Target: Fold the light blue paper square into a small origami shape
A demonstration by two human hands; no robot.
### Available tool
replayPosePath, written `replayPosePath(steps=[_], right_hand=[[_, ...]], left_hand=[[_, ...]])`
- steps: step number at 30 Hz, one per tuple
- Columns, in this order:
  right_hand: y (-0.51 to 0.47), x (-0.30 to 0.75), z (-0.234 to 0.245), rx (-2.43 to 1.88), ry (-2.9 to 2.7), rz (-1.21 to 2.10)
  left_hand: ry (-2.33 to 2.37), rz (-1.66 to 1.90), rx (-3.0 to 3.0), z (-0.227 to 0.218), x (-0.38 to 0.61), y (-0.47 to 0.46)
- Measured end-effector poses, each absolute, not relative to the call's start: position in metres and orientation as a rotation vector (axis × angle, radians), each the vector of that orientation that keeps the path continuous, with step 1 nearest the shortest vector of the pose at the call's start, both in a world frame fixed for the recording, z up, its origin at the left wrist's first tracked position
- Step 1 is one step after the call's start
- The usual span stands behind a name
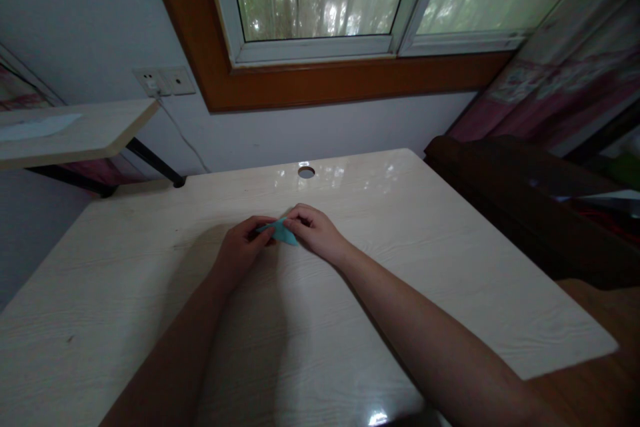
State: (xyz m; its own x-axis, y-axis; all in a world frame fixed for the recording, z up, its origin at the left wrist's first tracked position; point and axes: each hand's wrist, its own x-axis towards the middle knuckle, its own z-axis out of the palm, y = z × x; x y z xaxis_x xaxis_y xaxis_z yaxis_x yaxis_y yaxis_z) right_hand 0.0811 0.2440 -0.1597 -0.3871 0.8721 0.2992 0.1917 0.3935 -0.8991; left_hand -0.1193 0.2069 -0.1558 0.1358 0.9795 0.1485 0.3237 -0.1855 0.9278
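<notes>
Between my two hands is a small piece of folded teal paper (284,233), held a little toward the far side of the pale wood-grain table (400,240). My left hand (247,240) pinches its left end between thumb and fingers. The upper right part of the paper is gripped by my right hand (313,228), its thumb lying on top. A pointed corner hangs down between the hands. The fingers cover much of the paper, so its full shape is hidden.
A round cable hole (307,173) lies beyond my hands near the table's back edge. At the left a raised shelf (125,123) stands on black legs. A cord (183,133) runs down from the wall socket (165,81). Dark furniture (490,193) stands along the right.
</notes>
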Motion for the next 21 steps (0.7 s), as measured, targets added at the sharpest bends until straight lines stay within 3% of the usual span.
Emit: replayPosePath(steps=[21], right_hand=[[0.242,0.0789,-0.1616,-1.016,-1.915,1.135]], left_hand=[[1.334,1.14,1.672,-0.1572,-0.118,0.2058]])
